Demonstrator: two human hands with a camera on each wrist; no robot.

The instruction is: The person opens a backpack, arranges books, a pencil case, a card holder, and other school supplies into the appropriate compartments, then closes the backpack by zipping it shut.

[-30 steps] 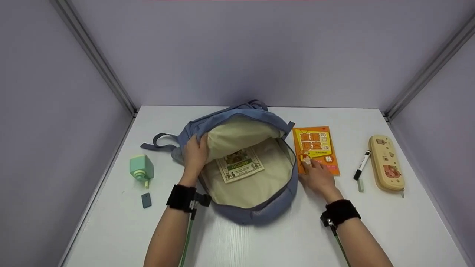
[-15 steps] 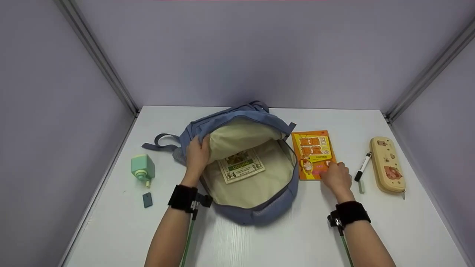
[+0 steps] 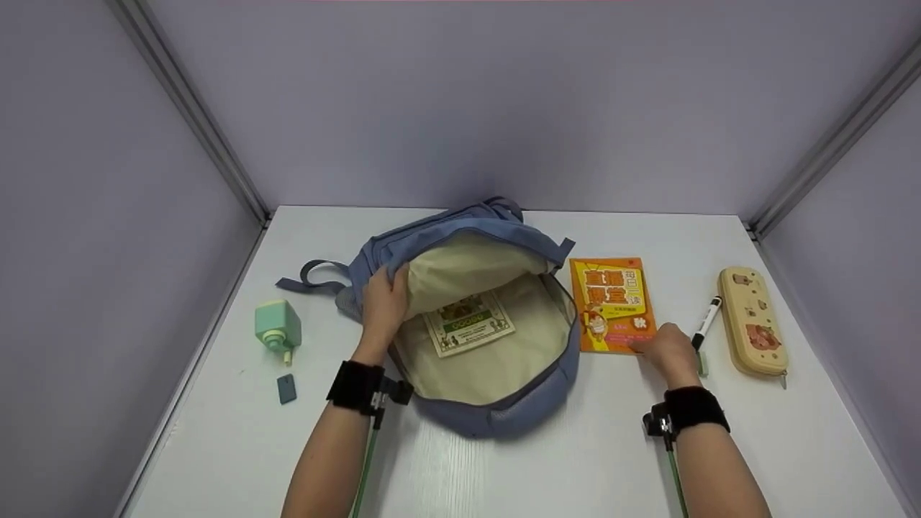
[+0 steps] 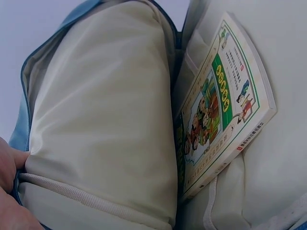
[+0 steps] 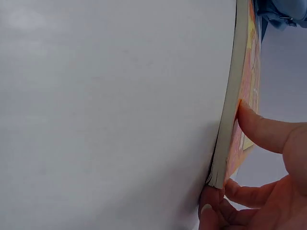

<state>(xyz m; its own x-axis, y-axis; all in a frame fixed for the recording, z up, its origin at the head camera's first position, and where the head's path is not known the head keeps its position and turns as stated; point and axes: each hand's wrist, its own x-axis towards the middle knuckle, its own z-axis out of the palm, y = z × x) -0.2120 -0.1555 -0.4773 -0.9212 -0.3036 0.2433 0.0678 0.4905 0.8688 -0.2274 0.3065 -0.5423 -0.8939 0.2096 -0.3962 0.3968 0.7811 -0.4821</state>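
Note:
A blue backpack lies unzipped, its cream lining exposed. My left hand grips the edge of its raised flap; in the left wrist view, the fingers pinch that edge. Inside the bag is a book with a green title band, its upper part hidden by the flap. To the right, an orange book lies on the table. My right hand holds its near right corner. The right wrist view has the thumb on the cover and fingertips curled below the page edge.
Right of the right hand are a black-and-white marker, a small pale green stick and a yellow pencil case. At left stand a green box-shaped object and a dark eraser-like block. Grey panels surround the white table.
My right hand has moved rightward from the orange book's lower left to its near right corner. The book has slid a little toward me. My left hand keeps its grip on the flap.

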